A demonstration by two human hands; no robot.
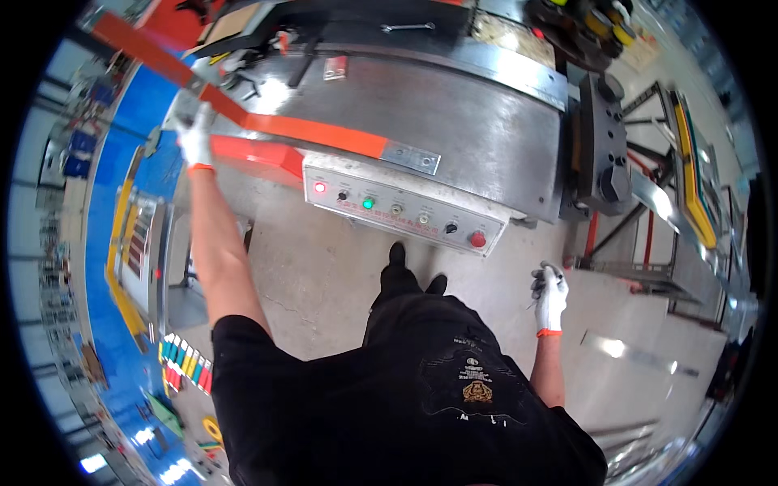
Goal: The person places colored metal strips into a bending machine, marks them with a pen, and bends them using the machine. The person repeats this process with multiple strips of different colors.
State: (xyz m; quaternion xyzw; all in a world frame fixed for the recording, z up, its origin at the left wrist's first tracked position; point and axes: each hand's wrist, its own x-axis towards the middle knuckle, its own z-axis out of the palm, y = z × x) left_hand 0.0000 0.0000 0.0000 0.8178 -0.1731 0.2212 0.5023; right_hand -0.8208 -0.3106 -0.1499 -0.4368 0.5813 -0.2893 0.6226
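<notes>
My left hand, in a white glove with an orange cuff, is raised at the far left beside a long orange bar. Its fingertips are blurred against the bar, and whether they grip it is unclear. The bar slants across a machine's grey metal table and ends in a bare metal plate with holes. My right hand, gloved alike, hangs low on the right, away from the machine. Its fingers are curled in, and a thin sliver shows by them, too small to name.
A control panel with lit lamps, knobs and a red stop button fronts the table. A wrench lies at the back. A dark block-shaped machine part juts out at right. Yellow-framed equipment stands beyond it.
</notes>
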